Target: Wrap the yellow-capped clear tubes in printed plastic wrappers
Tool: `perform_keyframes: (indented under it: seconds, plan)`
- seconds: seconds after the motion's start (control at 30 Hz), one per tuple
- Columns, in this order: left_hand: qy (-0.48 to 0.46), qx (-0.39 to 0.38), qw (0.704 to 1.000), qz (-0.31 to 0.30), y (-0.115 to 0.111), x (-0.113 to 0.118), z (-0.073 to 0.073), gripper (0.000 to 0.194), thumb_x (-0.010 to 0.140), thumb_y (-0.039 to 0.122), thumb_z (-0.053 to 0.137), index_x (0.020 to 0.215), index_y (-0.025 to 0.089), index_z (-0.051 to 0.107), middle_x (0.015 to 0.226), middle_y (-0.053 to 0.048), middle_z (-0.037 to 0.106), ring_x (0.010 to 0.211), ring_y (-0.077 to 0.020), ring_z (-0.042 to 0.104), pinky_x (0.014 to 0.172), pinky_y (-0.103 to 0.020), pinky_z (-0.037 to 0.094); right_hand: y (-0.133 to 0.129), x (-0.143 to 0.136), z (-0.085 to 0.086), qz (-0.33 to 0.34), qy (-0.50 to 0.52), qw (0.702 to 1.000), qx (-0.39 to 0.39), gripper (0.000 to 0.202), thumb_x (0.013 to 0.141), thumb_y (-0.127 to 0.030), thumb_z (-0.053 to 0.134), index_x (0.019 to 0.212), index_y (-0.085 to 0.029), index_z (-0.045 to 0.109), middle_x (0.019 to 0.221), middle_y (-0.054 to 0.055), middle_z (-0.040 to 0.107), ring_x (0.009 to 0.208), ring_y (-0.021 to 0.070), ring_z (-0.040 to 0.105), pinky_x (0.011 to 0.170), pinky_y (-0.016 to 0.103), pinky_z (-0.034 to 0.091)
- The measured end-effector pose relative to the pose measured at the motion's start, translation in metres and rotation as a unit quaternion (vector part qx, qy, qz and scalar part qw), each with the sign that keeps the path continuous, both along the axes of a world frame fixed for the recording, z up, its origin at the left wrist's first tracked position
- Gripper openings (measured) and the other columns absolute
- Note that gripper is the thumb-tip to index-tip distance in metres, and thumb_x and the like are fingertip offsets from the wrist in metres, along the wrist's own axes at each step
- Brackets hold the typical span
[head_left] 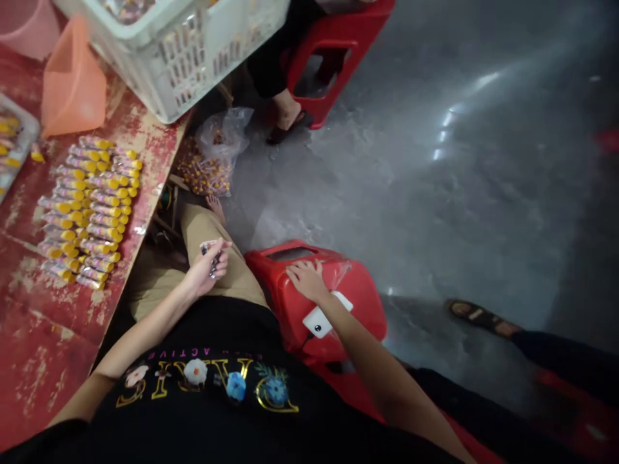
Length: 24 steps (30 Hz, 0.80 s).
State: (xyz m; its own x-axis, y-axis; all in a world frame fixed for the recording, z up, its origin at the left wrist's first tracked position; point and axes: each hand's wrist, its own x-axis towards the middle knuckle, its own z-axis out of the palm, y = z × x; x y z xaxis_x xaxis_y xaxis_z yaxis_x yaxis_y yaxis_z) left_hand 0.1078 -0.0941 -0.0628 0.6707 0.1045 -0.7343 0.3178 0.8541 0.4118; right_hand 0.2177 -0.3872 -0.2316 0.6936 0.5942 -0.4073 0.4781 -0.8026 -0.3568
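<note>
My left hand (211,263) is closed in front of my lap, above the tan trousers. It holds something small with white, dark and silvery parts, mostly hidden by the fingers. My right hand (306,280) lies palm down on a red plastic stool (365,299) beside me, its fingers apart and holding nothing. Under the right wrist, a flat white device (316,322) with a black round spot lies on the stool. Left of my left hand, rows of small clear tubes with yellow caps (106,212) lie on the worn red table (29,341).
A white basket (140,71) full of tubes stands at the table's far edge, near an orange scoop-like container (75,84) and a tray (29,129). On the floor sits a clear bag of small yellow-brown pieces (207,171). Other people's feet and another red stool (333,51) are nearby.
</note>
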Motion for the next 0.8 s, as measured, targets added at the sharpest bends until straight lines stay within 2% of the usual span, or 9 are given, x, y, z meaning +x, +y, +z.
perform_keyframes:
  seconds: [0.1, 0.2, 0.3, 0.37, 0.43, 0.5, 0.53, 0.63, 0.8]
  plan:
    - [-0.031, -0.101, 0.993, 0.051, 0.009, -0.007, 0.004, 0.029, 0.08, 0.036, 0.075, 0.096, 0.013, 0.067, 0.068, 0.0, 0.053, 0.053, -0.0053, 0.043, 0.044, -0.016, 0.029, 0.007, -0.007, 0.013, -0.021, 0.013, 0.999, 0.032, 0.037, 0.095, -0.036, 0.042, 0.087, -0.017, 0.072, 0.1, 0.014, 0.072, 0.103, 0.0314, 0.06, 0.105, 0.067, 0.033]
    - [-0.053, -0.069, 0.989, 0.121, 0.016, -0.016, 0.008, 0.02, 0.084, 0.027, 0.071, 0.101, 0.015, 0.068, 0.077, -0.003, 0.062, 0.062, -0.0093, 0.056, 0.055, -0.021, 0.044, 0.041, -0.009, 0.038, -0.045, 0.012, 0.994, 0.102, 0.038, 0.095, -0.043, 0.042, 0.091, -0.016, 0.069, 0.097, 0.015, 0.069, 0.098, 0.0305, 0.062, 0.097, 0.061, 0.045]
    - [-0.079, 0.022, 0.981, 0.174, 0.022, -0.03, 0.013, 0.025, 0.084, 0.031, 0.073, 0.104, 0.017, 0.066, 0.091, -0.006, 0.071, 0.077, -0.015, 0.066, 0.075, -0.03, 0.054, 0.109, -0.022, 0.081, -0.046, 0.017, 0.98, 0.191, 0.043, 0.099, -0.046, 0.032, 0.107, -0.017, 0.063, 0.104, 0.013, 0.067, 0.097, 0.0233, 0.065, 0.089, 0.043, 0.054]
    - [-0.103, 0.067, 0.972, 0.198, 0.027, -0.042, 0.018, 0.031, 0.081, 0.038, 0.076, 0.102, 0.017, 0.066, 0.096, -0.009, 0.073, 0.086, -0.0187, 0.069, 0.082, -0.033, 0.054, 0.167, -0.039, 0.116, -0.024, 0.062, 0.961, 0.268, 0.038, 0.098, -0.05, 0.041, 0.111, -0.02, 0.06, 0.106, 0.009, 0.068, 0.093, 0.0185, 0.066, 0.082, 0.033, 0.056]
    - [-0.123, 0.103, 0.959, 0.233, 0.035, -0.057, 0.026, 0.038, 0.076, 0.043, 0.08, 0.099, 0.016, 0.066, 0.098, -0.011, 0.074, 0.092, -0.0214, 0.07, 0.084, -0.034, 0.053, 0.222, -0.059, 0.15, -0.027, 0.189, 0.906, 0.379, 0.032, 0.088, -0.05, 0.063, 0.1, -0.02, 0.064, 0.095, 0.005, 0.07, 0.083, 0.0167, 0.067, 0.075, 0.03, 0.056]
    - [-0.121, 0.139, 0.938, 0.294, 0.046, -0.074, 0.035, 0.043, 0.072, 0.045, 0.083, 0.1, 0.016, 0.067, 0.1, -0.011, 0.074, 0.095, -0.0223, 0.07, 0.083, -0.033, 0.053, 0.264, -0.08, 0.179, -0.033, 0.288, 0.854, 0.432, 0.029, 0.08, -0.046, 0.074, 0.087, -0.019, 0.066, 0.083, 0.003, 0.07, 0.074, 0.0154, 0.065, 0.071, 0.029, 0.056]
    - [-0.106, 0.157, 0.924, 0.332, 0.051, -0.084, 0.038, 0.046, 0.069, 0.045, 0.085, 0.1, 0.016, 0.067, 0.1, -0.01, 0.074, 0.095, -0.0215, 0.069, 0.082, -0.032, 0.054, 0.279, -0.091, 0.19, -0.033, 0.308, 0.842, 0.442, 0.027, 0.08, -0.044, 0.075, 0.084, -0.019, 0.067, 0.08, 0.002, 0.07, 0.072, 0.0149, 0.065, 0.069, 0.029, 0.055]
    - [-0.033, 0.197, 0.885, 0.421, 0.061, -0.115, 0.045, 0.049, 0.058, 0.041, 0.091, 0.093, 0.016, 0.068, 0.089, -0.004, 0.071, 0.077, -0.0143, 0.066, 0.07, -0.026, 0.053, 0.308, -0.119, 0.208, 0.008, 0.3, 0.837, 0.457, 0.019, 0.083, -0.038, 0.072, 0.083, -0.019, 0.07, 0.079, 0.002, 0.069, 0.071, 0.0143, 0.063, 0.068, 0.027, 0.053]
    - [0.049, 0.221, 0.814, 0.535, 0.057, -0.157, 0.043, 0.043, 0.057, 0.043, 0.091, 0.07, 0.014, 0.062, 0.063, 0.003, 0.056, 0.054, -0.0058, 0.048, 0.05, -0.02, 0.039, 0.328, -0.163, 0.202, 0.098, 0.379, 0.817, 0.424, 0.026, 0.087, -0.041, 0.068, 0.073, -0.019, 0.065, 0.068, -0.001, 0.063, 0.063, 0.0124, 0.058, 0.062, 0.025, 0.049]
